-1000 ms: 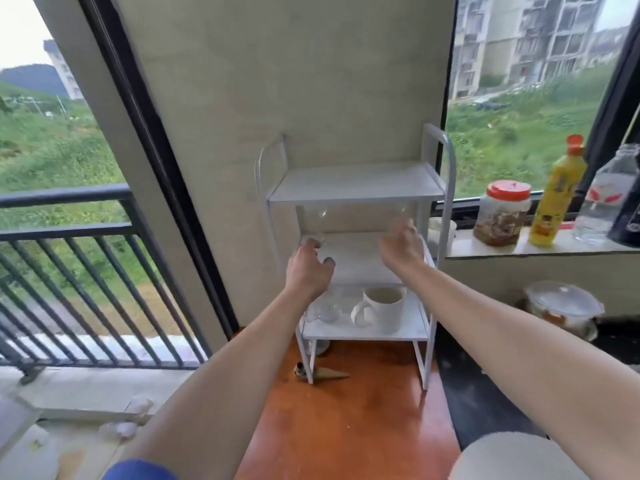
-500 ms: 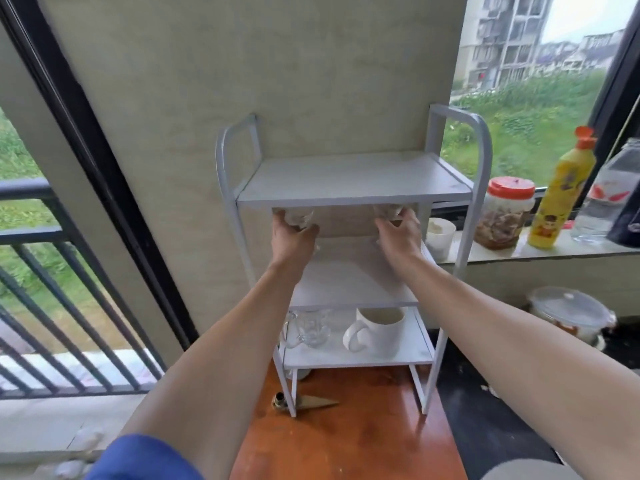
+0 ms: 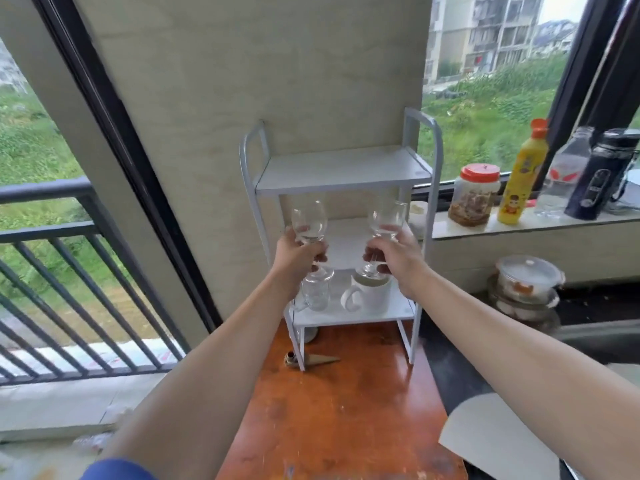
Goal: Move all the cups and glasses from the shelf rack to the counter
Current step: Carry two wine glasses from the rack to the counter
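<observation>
Two stemmed glasses (image 3: 309,221) held above orange counter (image 3: 343,410) by windows.

Rack (image 3: 420,258) front open; top shelf (image 3: 341,168) bare. Bottom shelf crowded: glass mug (image 3: 315,294), white mug (image 3: 370,297). Orange counter (image 3: 346,410) clear in front.

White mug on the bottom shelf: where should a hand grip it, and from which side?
By the handle. The mug stands upright on the rack's bottom shelf with its loop handle pointing front-left, toward the glass mug. Come from the open front, slightly left; the middle shelf overhead probably rules out a top grab. Both hands are occupied now.
</observation>
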A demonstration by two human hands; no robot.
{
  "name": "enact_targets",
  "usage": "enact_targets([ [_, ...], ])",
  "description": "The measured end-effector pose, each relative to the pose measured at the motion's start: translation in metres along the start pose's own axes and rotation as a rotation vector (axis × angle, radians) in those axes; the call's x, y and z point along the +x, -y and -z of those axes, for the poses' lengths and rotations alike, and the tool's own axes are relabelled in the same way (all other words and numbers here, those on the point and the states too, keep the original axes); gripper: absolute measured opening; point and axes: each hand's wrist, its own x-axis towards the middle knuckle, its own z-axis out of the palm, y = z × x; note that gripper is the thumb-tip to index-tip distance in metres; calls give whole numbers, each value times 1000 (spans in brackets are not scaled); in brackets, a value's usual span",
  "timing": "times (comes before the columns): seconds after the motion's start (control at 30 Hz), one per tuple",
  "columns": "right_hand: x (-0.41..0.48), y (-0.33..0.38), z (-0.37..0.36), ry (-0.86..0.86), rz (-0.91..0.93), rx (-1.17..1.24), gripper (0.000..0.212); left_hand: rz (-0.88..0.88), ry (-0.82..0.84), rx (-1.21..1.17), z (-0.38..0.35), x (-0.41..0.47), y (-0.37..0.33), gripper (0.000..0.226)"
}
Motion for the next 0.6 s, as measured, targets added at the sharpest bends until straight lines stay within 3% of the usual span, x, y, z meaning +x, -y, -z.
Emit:
enact_targets([
  [0.27,-120,-23,75,-41,-129,81,29,168,335,-57,-38,-126,5,24],
  [0.6,-268,-30,240,-280,-182,71,29,295,683,-11,-167,-253,27,29],
])
